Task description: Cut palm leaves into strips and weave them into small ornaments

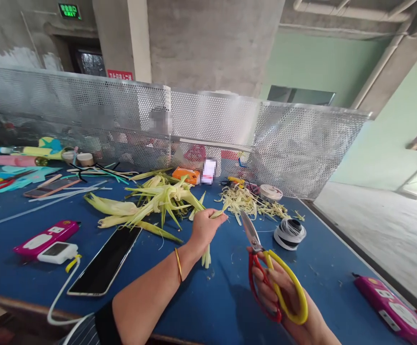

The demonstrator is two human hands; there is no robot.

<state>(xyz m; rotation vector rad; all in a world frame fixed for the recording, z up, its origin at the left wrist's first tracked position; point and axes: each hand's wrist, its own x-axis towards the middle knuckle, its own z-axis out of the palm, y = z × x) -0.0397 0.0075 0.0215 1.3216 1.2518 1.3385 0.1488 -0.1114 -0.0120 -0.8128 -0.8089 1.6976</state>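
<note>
My left hand is closed on a pale green corn husk; one tip sticks out past the fingers and a strip hangs below the palm. In my right hand are scissors with one red and one yellow handle, their blades pointing up and away, apart from the husk. Beyond my left hand lies a heap of corn husks. A pile of thin husk shreds sits past the scissor tips.
A black-and-white spool stands right of the scissors. A black phone and a magenta device lie on the left, another magenta device at the right edge. A perforated metal screen borders the blue table's back. An orange packet rests behind the husks.
</note>
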